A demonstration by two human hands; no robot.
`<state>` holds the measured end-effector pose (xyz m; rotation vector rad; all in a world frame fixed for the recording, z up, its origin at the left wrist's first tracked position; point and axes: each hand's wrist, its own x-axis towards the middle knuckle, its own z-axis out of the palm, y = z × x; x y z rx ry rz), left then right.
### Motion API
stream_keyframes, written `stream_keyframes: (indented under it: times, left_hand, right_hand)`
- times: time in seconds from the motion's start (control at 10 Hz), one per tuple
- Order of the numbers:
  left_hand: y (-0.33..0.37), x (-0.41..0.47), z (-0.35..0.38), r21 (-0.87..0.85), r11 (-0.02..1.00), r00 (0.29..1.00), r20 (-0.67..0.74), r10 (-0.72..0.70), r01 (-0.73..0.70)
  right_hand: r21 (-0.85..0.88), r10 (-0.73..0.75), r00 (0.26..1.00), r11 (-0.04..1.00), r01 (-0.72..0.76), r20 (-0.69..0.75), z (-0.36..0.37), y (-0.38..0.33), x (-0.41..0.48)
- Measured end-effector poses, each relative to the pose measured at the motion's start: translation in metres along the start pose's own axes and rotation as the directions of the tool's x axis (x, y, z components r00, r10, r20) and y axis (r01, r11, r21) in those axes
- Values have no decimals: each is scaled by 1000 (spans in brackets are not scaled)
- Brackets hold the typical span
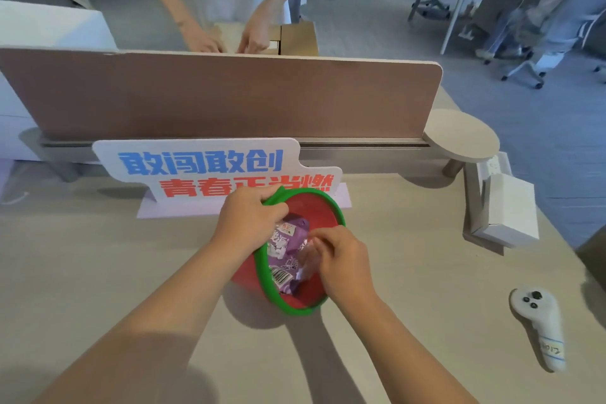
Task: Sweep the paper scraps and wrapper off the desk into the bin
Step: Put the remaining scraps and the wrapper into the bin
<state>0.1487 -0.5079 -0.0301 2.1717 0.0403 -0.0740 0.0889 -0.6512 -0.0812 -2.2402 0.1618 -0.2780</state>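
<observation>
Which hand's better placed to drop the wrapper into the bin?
Likely right: the right hand pinches the wrapper over the bin; the left hand is busy gripping the bin.

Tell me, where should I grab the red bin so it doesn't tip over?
Probably the green rim at the far side, from above. The bin is tilted, and the rim is a thick lip to hook over, as the left hand does.

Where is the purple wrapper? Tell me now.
Head view, centre: the purple wrapper lies inside the red bin, between the left hand gripping the green rim and the right hand over it.
</observation>
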Motion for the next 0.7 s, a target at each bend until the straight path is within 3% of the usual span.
stream_keyframes:
  times: [0.1, 0.2, 0.4, 0.5, 0.6, 0.7]
  left_hand:
    - [-14, -6, -13, -113, 992, 997, -45, -64, 58]
    - [-42, -21, -29, -277, 948, 980, -75, -183, 156]
    - [-105, -72, -70, -464, 835, 935, -37, -352, 296]
    - [-127, -99, -85, -486, 812, 921, -38, -389, 323]
    - [-129, -112, -94, -451, 837, 942, 25, -334, 309]
    - [-123, -112, -111, -278, 882, 925, 121, -361, 381]
  right_hand:
    - [-133, -1, 988, 991, -19, -153, 4, 9, -6]
    - [46, 200, 979, 978, -202, 37, 10, 5, -29]
    - [134, 203, 969, 966, -222, 141, 24, -35, -66]
    - [107, 157, 978, 979, -172, 133, 34, -55, -84]
    - [107, 203, 973, 971, -215, 111, 41, -62, -93]
    - [73, 268, 946, 956, -285, 184, 37, -67, -96]
